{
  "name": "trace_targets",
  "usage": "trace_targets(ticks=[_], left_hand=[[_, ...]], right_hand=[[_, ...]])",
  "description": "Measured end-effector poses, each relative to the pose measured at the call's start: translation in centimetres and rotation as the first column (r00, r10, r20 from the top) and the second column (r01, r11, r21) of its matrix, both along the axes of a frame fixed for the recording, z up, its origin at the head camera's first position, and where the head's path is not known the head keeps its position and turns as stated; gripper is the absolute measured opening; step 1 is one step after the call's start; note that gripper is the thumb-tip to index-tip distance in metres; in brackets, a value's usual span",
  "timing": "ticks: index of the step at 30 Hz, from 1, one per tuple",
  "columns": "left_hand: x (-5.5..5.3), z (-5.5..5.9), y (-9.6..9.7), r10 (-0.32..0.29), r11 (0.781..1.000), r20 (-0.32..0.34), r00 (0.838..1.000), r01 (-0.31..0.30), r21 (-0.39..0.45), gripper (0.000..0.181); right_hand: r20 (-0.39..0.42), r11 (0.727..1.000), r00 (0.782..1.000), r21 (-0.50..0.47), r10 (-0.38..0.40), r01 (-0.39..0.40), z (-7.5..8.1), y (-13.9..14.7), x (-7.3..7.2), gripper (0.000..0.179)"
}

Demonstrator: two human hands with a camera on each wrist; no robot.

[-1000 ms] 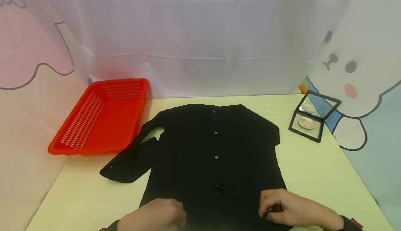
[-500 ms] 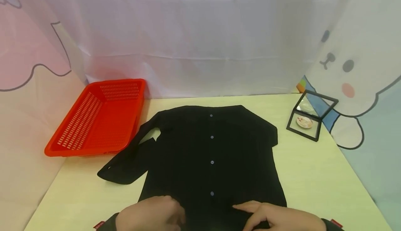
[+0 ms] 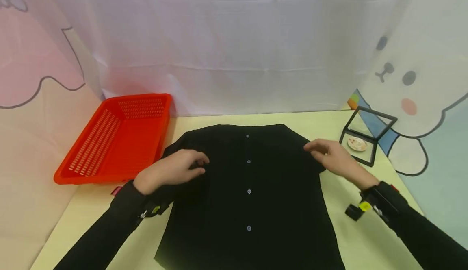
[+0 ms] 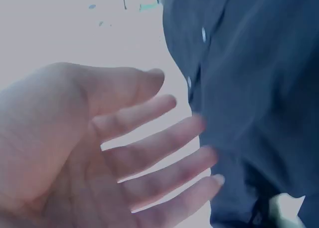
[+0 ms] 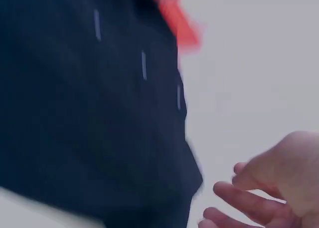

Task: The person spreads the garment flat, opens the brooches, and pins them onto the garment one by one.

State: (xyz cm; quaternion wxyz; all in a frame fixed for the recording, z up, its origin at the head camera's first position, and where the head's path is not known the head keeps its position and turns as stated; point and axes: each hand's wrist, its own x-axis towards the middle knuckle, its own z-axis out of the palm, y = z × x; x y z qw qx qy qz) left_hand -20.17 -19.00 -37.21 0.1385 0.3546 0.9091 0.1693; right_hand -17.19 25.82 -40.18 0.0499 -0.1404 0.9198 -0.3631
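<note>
Hovering or perhaps touching, the left hand [image 3: 172, 168] and right hand [image 3: 332, 156], fingers loosely bent, held nothing over the black shirt [image 3: 237, 201], flat on the desk [image 3: 340, 197]; a low sweep could have rucked its front.

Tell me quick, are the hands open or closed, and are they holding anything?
Left hand: open, holding nothing, above the black shirt.
Right hand: open, holding nothing, near the shirt's edge.

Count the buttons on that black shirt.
4, in a line down the shirt: top button nearest the neckline, then second button, third button and fourth button lowest. Others may be outside view.
</note>
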Motion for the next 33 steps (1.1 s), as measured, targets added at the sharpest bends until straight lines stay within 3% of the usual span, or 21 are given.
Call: trace_targets(ticks=[1,3,8,13,17,20,22,26,29,33], left_hand=[[-1.2,0.2,0.3,0.029,0.999,-0.022,0.999,-0.029,-0.020,0.034],[-3.5,0.0,1.3,0.069,0.997,-0.045,0.997,-0.071,-0.039,0.041],[-8.7,-1.3,4.2,0.118,0.987,-0.082,0.990,-0.127,-0.103,0.059],[-12.4,-3.6,6.3,0.215,0.965,-0.072,0.974,-0.223,-0.134,0.069],[-13.7,-5.7,6.6,0.244,0.958,-0.014,0.970,-0.243,-0.151,0.069],[-13.7,-6.7,6.7,0.238,0.963,0.026,0.971,-0.233,-0.136,0.065],[-13.2,-6.9,6.6,0.231,0.968,0.007,0.973,-0.229,-0.101,0.057],[-10.9,-6.2,6.1,0.183,0.982,-0.162,0.970,-0.187,-0.007,0.031],[-7.8,-5.5,5.3,0.106,0.994,-0.326,0.939,-0.098,0.040,0.018],[-3.3,-5.4,4.5,-0.018,0.999,-0.469,0.883,0.033,0.023,0.018]], right_hand=[[0.010,0.998,0.998,0.037,-0.054,0.054,-0.2,0.8,-1.6,0.030],[0.027,0.990,0.996,0.114,-0.083,0.080,-0.9,2.0,-4.5,0.036],[-0.013,0.978,1.000,0.207,-0.006,0.009,-2.3,1.7,-9.6,0.040],[-0.017,0.978,0.996,0.194,0.084,-0.079,-3.4,-1.6,-12.5,0.043],[0.034,0.965,0.993,0.233,0.114,-0.118,-4.4,-4.2,-13.5,0.049],[0.041,0.948,0.992,0.293,0.119,-0.126,-4.8,-5.4,-13.6,0.050],[0.016,0.947,0.994,0.302,0.113,-0.112,-4.5,-5.7,-13.3,0.044],[-0.108,0.962,0.984,0.250,0.140,-0.110,-2.9,-5.8,-11.2,0.022],[-0.185,0.953,0.958,0.249,0.219,-0.170,-1.6,-5.6,-8.0,0.016],[-0.209,0.909,0.911,0.306,0.354,-0.283,-0.8,-5.1,-3.4,0.022]])
